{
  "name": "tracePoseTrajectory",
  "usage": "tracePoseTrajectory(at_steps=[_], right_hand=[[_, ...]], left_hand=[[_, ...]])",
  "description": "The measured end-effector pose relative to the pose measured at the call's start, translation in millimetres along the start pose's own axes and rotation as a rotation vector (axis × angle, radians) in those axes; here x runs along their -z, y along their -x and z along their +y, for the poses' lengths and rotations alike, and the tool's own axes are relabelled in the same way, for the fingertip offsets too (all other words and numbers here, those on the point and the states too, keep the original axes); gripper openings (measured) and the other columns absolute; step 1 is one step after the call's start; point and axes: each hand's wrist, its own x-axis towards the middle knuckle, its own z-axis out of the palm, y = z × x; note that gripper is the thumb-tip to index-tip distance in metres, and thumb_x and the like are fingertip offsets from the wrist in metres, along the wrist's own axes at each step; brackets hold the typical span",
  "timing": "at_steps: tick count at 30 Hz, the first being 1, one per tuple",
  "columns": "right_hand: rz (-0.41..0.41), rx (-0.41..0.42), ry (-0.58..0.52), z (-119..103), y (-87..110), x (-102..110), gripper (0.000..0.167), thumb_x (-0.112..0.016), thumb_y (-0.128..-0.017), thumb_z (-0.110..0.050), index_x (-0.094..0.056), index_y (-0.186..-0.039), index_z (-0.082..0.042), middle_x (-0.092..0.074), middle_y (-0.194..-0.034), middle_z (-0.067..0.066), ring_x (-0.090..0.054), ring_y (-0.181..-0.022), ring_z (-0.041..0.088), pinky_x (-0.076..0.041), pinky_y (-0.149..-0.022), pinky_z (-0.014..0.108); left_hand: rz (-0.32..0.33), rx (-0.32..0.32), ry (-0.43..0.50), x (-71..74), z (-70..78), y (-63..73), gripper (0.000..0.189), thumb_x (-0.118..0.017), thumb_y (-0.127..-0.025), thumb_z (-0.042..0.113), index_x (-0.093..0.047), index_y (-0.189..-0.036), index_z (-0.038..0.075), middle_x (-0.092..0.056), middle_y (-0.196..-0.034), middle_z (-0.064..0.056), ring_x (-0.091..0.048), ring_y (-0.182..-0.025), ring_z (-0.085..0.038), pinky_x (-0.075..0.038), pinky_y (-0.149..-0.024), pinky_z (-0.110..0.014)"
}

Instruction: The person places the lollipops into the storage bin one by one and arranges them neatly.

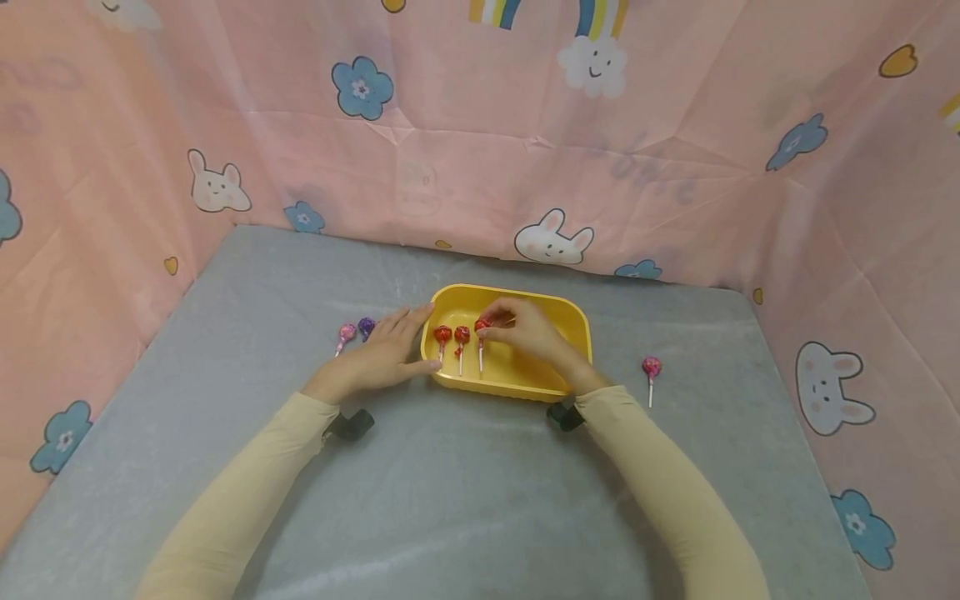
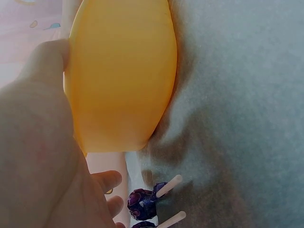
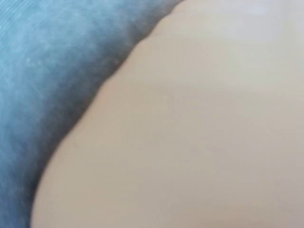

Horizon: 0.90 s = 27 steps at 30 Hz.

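Note:
A yellow plastic box (image 1: 501, 388) stands mid-table in the head view. Near its left end lie two red lollipops, one (image 1: 443, 333) beside the other (image 1: 462, 334), sticks toward the front. Inside the box, my right hand (image 1: 531, 333) pinches a third red lollipop (image 1: 482, 324) by its head, to the right of those two. My left hand (image 1: 378, 360) rests at the box's left end with fingers extended. From the left wrist, the thumb (image 2: 50, 57) touches the rim of the box. The right wrist view shows only blurred skin and grey cloth.
Left of the box lie a pink lollipop (image 1: 347, 332) and a purple lollipop (image 1: 366, 327), partly behind my left hand. Another pink lollipop (image 1: 652, 367) lies right of the box. Pink printed curtains (image 1: 465, 167) border the grey tabletop (image 1: 450, 500).

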Motion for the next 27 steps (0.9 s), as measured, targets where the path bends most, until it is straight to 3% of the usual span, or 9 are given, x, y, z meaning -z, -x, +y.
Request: tracePoseTrajectory(at_steps=[6, 19, 27], right_hand=[[-0.007, -0.034, -0.008, 4, -1.7, -7, 0.025, -0.075, -0.088, -0.025, -0.068, -0.108, -0.011, -0.069, -0.104, 0.006, -0.06, -0.097, 0.021, -0.052, -0.095, 0.036], [0.001, -0.027, 0.003, 11, -4.3, -16, 0.025, -0.076, -0.088, -0.023, -0.068, -0.107, -0.009, -0.068, -0.101, 0.007, -0.059, -0.089, 0.019, -0.051, -0.079, 0.023], [-0.008, -0.05, 0.033, 14, -8.9, -19, 0.024, -0.075, -0.089, -0.024, -0.068, -0.106, -0.01, -0.068, -0.1, 0.006, -0.057, -0.087, 0.02, -0.05, -0.076, 0.025]], left_hand=[[0.001, -0.005, -0.002, -1.0, -0.8, 0.2, 0.096, -0.05, -0.094, 0.065, 0.003, -0.161, 0.022, -0.007, -0.169, -0.007, -0.002, -0.157, -0.034, -0.007, -0.126, -0.056], [-0.005, -0.004, -0.001, -1.7, -1.7, -1.0, 0.094, -0.048, -0.095, 0.065, 0.005, -0.16, 0.023, -0.006, -0.169, -0.007, 0.0, -0.157, -0.032, -0.005, -0.127, -0.054], [0.007, -0.006, -0.001, -2.4, -3.4, -1.6, 0.095, -0.048, -0.094, 0.067, 0.005, -0.16, 0.024, -0.005, -0.169, -0.004, -0.002, -0.157, -0.033, -0.007, -0.127, -0.055]])
